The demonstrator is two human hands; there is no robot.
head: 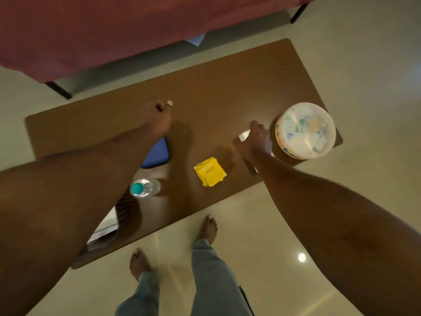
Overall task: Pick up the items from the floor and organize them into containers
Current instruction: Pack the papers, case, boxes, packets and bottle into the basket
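Dim, warm indoor light, a lamp's glare spot on the glossy floor (301,257), soft blur, wide-angle stretching at edges.

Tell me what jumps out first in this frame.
The bright yellow packets stacked on the brown table stand out, then the round white container at its right end. The right hand beside it grips a small white item; a teal-capped bottle stands near the front edge.

1 head-worn camera, at standing height, looks almost straight down and slightly forward. The low table (227,99) fills mid-frame, fairly near. The left hand (159,119) and right hand (255,140) reach in from the lower corners, with the bare feet (208,229) at bottom centre.
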